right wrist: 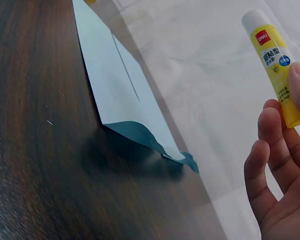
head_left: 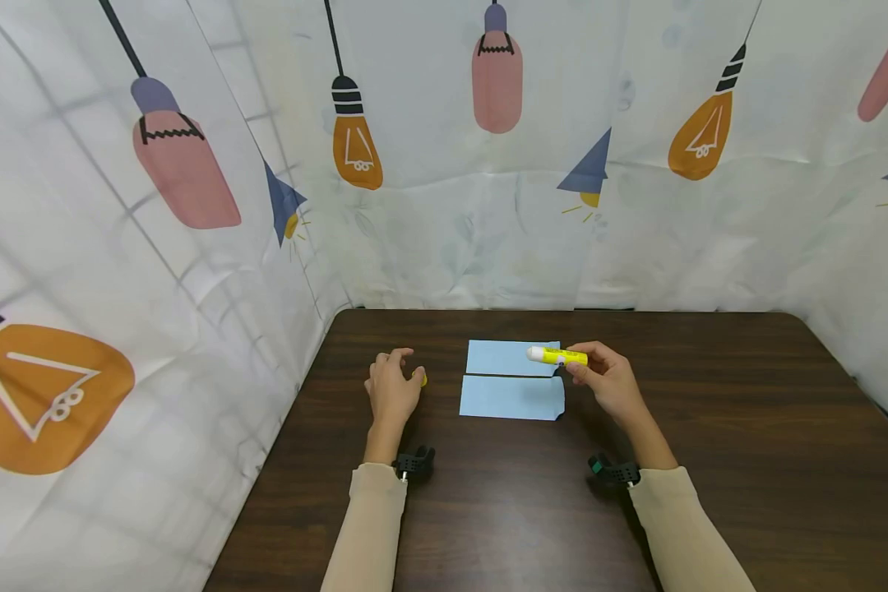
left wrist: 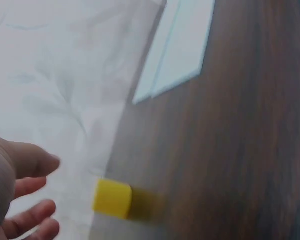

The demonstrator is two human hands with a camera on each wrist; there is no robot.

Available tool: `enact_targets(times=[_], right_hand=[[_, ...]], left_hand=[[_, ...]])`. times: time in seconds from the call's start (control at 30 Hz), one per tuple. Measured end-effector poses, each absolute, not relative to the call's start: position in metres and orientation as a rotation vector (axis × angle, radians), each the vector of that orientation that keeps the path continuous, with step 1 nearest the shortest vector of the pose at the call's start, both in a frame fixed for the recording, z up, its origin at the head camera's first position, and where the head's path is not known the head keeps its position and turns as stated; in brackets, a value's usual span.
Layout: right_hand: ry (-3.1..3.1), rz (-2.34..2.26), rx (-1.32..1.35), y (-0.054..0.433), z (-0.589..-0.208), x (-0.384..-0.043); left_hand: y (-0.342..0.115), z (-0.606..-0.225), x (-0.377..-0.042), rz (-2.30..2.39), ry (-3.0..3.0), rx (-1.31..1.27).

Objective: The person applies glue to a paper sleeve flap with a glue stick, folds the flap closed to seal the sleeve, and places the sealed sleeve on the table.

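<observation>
Between thumb and fingers, my right hand [head_left: 614, 385] pinches a yellow glue stick [head_left: 557, 355]. Its white end points left, with no cap over it, above the right part of the light blue paper. Two light blue paper strips [head_left: 511, 398] lie side by side on the table, a narrow dark gap between them. In the right wrist view their near ends curl up off the wood [right wrist: 135, 134]. To the left, my left hand [head_left: 394, 393] has its fingers loosely spread and holds nothing. A yellow cap [left wrist: 112, 198] stands on the table just beyond its thumb, apart from the fingers.
The dark brown wooden table [head_left: 733, 411] reaches a rounded back edge. A white curtain [head_left: 429, 238] printed with lamps and bulbs hangs behind it and along the left side. Each wrist wears a black strap [head_left: 414, 463].
</observation>
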State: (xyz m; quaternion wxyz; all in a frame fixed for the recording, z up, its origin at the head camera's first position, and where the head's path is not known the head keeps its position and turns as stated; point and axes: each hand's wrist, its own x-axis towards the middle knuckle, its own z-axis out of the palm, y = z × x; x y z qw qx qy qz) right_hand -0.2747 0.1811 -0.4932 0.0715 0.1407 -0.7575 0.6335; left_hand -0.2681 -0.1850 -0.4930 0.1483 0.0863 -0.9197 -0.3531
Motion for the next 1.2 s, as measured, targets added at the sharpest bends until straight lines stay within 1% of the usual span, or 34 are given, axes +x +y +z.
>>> enact_targets(times=[0.27, 0.4, 1.2], right_hand=[[-2.237, 1.917, 0.416, 0.176, -0.493, -0.275], [-2.236, 1.920, 0.410, 0.176, -0.493, -0.274], [-2.147, 2.009, 0.361, 0.154, -0.494, -0.272]], left_hand=[[-0.160, -0.477, -0.268, -1.271, -2.393, -0.048], [-0.148, -0.475, -0.268, -1.406, -2.311, -0.136], [-0.104, -0.478, -0.257, -1.789, -2.178, -0.174]])
